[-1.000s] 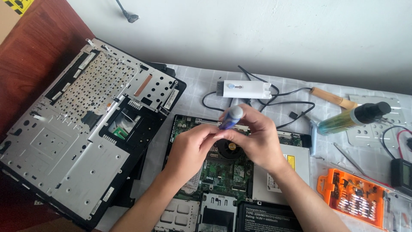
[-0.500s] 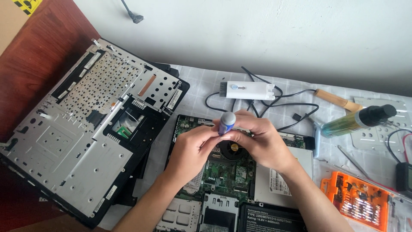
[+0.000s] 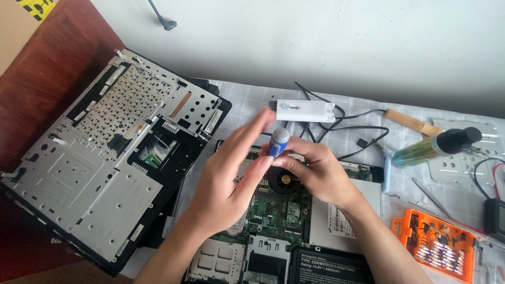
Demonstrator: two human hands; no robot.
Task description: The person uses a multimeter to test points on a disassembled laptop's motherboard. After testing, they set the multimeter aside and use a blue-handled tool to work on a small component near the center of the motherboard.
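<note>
My right hand (image 3: 315,171) grips a screwdriver with a blue and grey handle (image 3: 278,142), held upright over the open laptop base (image 3: 273,215), near its round black fan (image 3: 284,181). My left hand (image 3: 231,173) hovers just left of the handle with its fingers stretched out and apart, slightly blurred, holding nothing. The screwdriver's tip is hidden behind my fingers. The laptop's green circuit board shows below my hands.
A removed laptop keyboard cover (image 3: 110,152) lies upside down at the left. Behind are a white rectangular device (image 3: 305,111) with black cables, a wooden-handled tool (image 3: 410,122) and a green bottle (image 3: 436,146). An orange bit case (image 3: 436,251) sits at the right.
My left hand has come off the screwdriver handle and opened, its fingers now stretched out. My right hand still holds the screwdriver at the same spot.
</note>
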